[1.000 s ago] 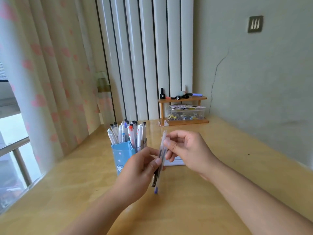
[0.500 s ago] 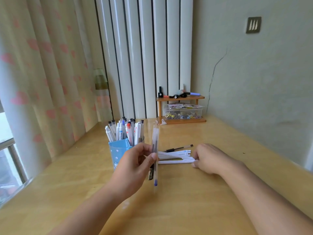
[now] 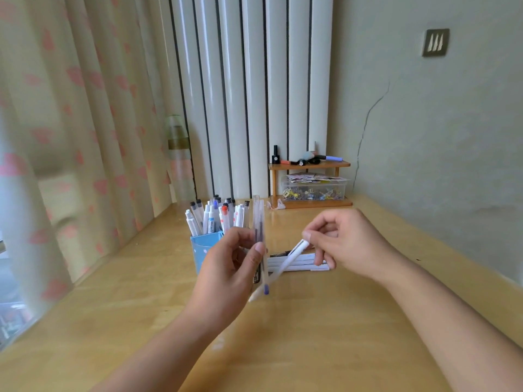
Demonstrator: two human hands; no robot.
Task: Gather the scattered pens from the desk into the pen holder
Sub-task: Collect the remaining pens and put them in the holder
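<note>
The left hand (image 3: pixel 232 267) has its grip closed on upright clear pens (image 3: pixel 259 222) beside the blue pen holder (image 3: pixel 203 247). The right hand (image 3: pixel 348 244) pinches a white pen (image 3: pixel 285 264) above the worktop (image 3: pixel 311 335), where more white pens (image 3: pixel 300 264) lie.

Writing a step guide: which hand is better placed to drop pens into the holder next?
Left. The left hand already holds clear pens upright beside the blue pen holder; the right hand is farther away.

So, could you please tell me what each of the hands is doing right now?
Left hand: closed on upright clear pens.
Right hand: closed on a slanted white pen.
</note>
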